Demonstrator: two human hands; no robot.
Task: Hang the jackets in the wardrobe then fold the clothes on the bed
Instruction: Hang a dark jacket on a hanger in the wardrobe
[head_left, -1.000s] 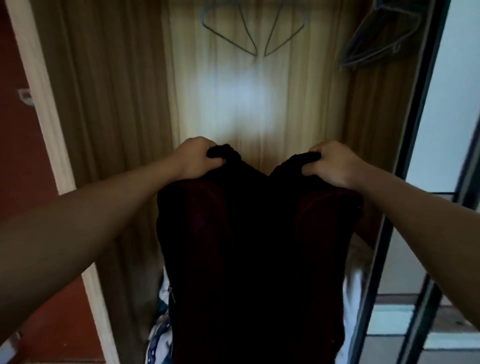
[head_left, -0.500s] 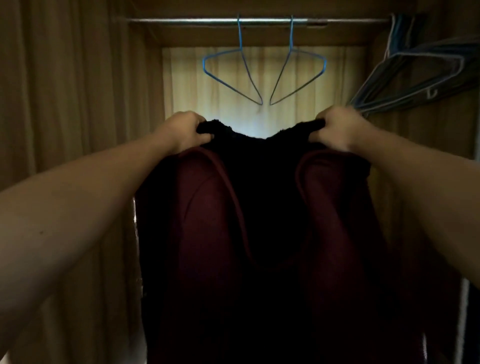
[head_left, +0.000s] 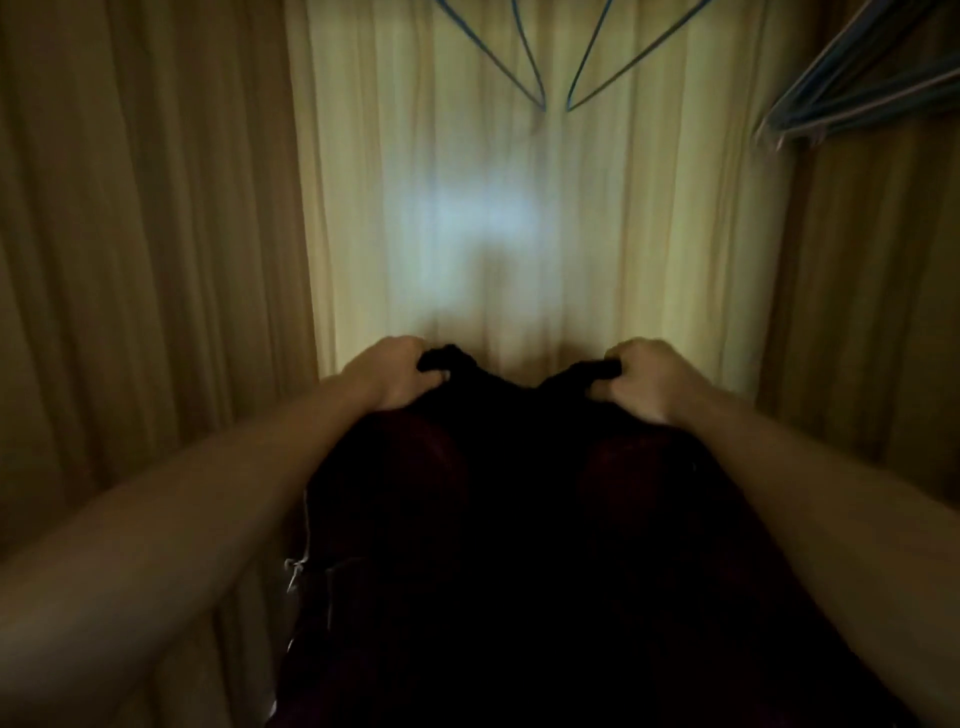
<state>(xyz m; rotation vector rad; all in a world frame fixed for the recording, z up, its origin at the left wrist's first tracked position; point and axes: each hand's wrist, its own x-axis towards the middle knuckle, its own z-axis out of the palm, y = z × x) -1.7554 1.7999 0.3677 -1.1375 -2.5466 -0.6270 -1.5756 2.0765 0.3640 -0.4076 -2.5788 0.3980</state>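
Jacket (head_left: 519, 545), dark maroon: hangs in front of me inside wardrobe (head_left: 156, 260), my left hand (head_left: 395, 371) and right hand (head_left: 641, 374) each gripping its collar. Above jacket: two blue hangers (head_left: 558, 62); upper right, bunched hangers (head_left: 857, 88).

Wardrobe (head_left: 519, 291): seen from its open front; wood-grain panels; the view is dim and blurred
Back wall (head_left: 675, 234): pale yellow-brown; a bright patch of light at its middle
Left wall (head_left: 145, 260): darker brown; in shadow
Right wall (head_left: 857, 322): darker brown; in shadow
Top edge, centre: two blue wire hangers (head_left: 634, 60) side by side before the back wall; their lower corners almost meet; hooks cut off by the frame
Top right corner: a bunch of hangers (head_left: 857, 98), blue and pale, packed together by the right wall; tilted
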